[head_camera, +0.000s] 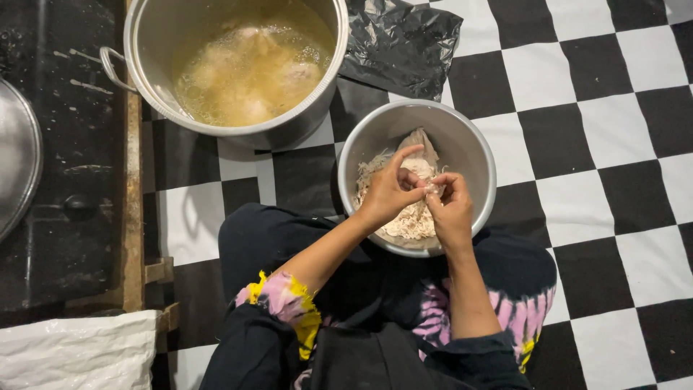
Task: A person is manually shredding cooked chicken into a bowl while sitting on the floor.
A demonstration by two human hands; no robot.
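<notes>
Pale chicken shred [433, 189] sits pinched between both hands' [422, 198] grip, above the steel bowl [473, 148].

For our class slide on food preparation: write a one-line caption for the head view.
Both hands, left and right, pull apart a piece of chicken over a metal bowl beside a broth pot.

We are pinching a shred of chicken [435, 189] between our left hand [388, 192] and right hand [452, 211] over the bowl [476, 148]; the pot [317, 108] of broth is sitting beside it.
</notes>
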